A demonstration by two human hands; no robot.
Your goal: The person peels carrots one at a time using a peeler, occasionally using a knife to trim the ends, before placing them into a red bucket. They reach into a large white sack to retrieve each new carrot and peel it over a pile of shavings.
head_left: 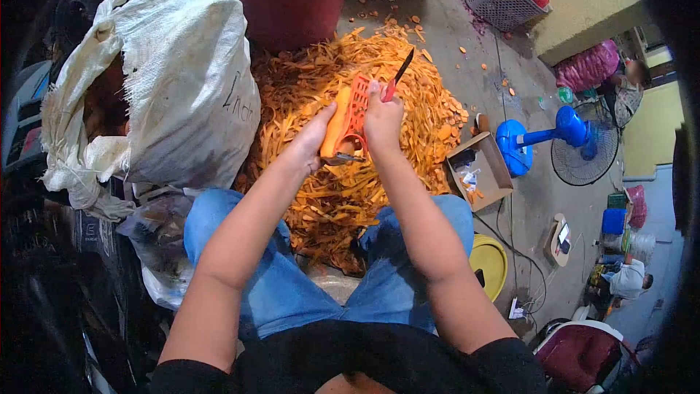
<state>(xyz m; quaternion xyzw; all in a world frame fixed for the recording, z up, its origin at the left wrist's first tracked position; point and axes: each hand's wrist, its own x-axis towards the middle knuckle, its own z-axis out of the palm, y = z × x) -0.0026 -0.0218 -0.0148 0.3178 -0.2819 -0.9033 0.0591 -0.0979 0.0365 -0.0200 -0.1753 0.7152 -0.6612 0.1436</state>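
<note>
My left hand [312,137] is closed around a peeled orange carrot [336,122], held upright over the peelings. Against the carrot's right side lies a red peeler [356,111] with a perforated handle, its metal blade end toward me. My right hand [383,122] grips the peeler and also a knife [403,67], whose red handle sits in the fingers and whose dark blade points up and away. Below both hands spreads a big heap of orange peelings [419,113], with my knees on either side.
A white woven sack [186,66] stands at left, with a large red tub [292,0] behind the heap. To the right are a cardboard box [490,168], a yellow lid [490,266], a blue fan [576,131] and cables. Behind is a basket [503,0]; two people are farther right.
</note>
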